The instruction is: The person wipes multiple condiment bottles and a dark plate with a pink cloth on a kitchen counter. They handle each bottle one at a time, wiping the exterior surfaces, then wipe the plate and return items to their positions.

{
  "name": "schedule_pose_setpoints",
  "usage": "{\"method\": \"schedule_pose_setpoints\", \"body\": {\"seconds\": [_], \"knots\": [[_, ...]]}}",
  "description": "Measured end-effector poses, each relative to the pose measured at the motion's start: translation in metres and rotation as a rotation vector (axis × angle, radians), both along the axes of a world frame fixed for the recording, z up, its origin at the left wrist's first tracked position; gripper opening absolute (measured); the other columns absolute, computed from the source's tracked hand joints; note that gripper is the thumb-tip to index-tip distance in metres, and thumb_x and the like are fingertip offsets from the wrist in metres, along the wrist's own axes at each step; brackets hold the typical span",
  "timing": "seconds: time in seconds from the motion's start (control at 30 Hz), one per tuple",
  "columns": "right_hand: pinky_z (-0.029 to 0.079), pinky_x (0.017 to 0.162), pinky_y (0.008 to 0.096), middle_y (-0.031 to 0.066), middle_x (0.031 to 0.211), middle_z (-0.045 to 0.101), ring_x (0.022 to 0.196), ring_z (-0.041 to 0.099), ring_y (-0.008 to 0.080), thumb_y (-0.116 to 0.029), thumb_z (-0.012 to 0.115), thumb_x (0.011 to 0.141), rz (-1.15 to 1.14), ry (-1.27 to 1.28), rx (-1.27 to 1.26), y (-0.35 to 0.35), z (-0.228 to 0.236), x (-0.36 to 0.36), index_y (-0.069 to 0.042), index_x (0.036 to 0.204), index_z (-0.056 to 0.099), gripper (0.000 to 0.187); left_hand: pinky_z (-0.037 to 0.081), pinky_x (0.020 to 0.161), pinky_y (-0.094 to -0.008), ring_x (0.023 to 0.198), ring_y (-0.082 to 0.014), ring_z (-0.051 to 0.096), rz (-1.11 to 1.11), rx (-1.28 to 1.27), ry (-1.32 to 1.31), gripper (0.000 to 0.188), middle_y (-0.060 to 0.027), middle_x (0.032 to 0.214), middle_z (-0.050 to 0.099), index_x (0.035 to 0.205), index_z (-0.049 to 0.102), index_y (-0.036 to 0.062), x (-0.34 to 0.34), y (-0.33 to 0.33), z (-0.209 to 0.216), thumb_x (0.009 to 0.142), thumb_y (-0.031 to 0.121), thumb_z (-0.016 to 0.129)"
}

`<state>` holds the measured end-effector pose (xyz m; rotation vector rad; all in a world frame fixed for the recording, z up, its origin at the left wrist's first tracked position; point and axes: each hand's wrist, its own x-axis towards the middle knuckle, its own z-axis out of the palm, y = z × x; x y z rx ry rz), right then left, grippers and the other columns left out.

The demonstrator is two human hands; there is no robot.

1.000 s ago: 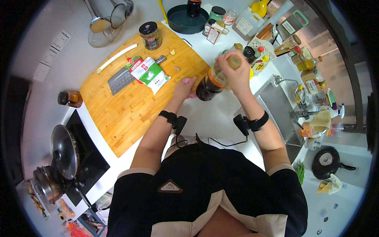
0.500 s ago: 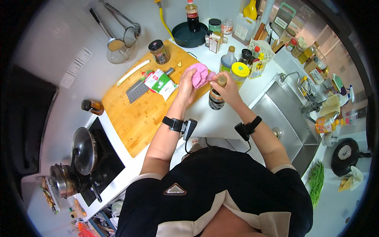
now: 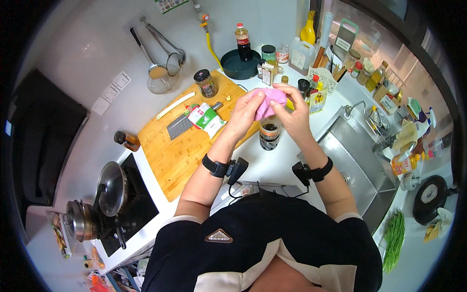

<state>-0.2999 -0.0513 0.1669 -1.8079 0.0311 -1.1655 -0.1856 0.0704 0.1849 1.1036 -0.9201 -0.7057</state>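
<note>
A crumpled pink cloth (image 3: 270, 103) is held between both my hands, above the worktop. My left hand (image 3: 248, 110) grips its left side, thumb on top. On the other side, my right hand (image 3: 295, 109) pinches it between thumb and fingers. Directly below stands a bottle of dark liquid (image 3: 269, 134), its upper part covered by the cloth and hands. To the left, a wooden cutting board (image 3: 165, 160) bears a cleaver (image 3: 180, 127), a white and green packet (image 3: 207, 119), a scallion stalk (image 3: 175, 105) and a dark-lidded jar (image 3: 205, 83).
A dark green pan (image 3: 234, 70) with a sauce bottle (image 3: 243, 43) in it stands behind the board. Several jars and bottles line the back right. The steel sink (image 3: 360, 151) lies right; a cooktop (image 3: 141, 194) with a lidded pan (image 3: 113, 189) lies left.
My right hand has left the neck of the dark bottle and moved up onto the cloth. Both hands now hold the cloth together. The whole view has shifted slightly.
</note>
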Motion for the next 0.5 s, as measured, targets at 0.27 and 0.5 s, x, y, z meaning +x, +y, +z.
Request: {"method": "schedule_pose_setpoints", "body": {"seconds": [0.27,0.5], "knots": [[0.050,0.079,0.0236,0.0025,0.092,0.065,0.087,0.060,0.0072,-0.006,0.073,0.088,0.189,0.163,0.245,-0.031,0.009,-0.038,-0.002,0.096,0.056,0.019,0.049,0.070,-0.0250,0.077,-0.0088,0.057,0.141,0.056,-0.203,0.033,-0.0004,0.087,0.063,0.108,0.066,0.0011,-0.005,-0.018,0.011,0.104,0.030,0.051],[0.050,0.073,0.0210,0.0022,0.095,0.068,0.083,0.061,0.0053,-0.012,0.069,0.093,0.340,0.331,0.494,-0.047,0.002,-0.051,-0.002,0.111,0.061,0.022,0.034,0.043,-0.0221,0.049,-0.0062,0.044,0.199,0.141,-0.047,0.028,0.0005,0.072,0.060,0.105,0.067,0.0026,-0.003,-0.025,0.009,0.104,0.026,0.051]]}}
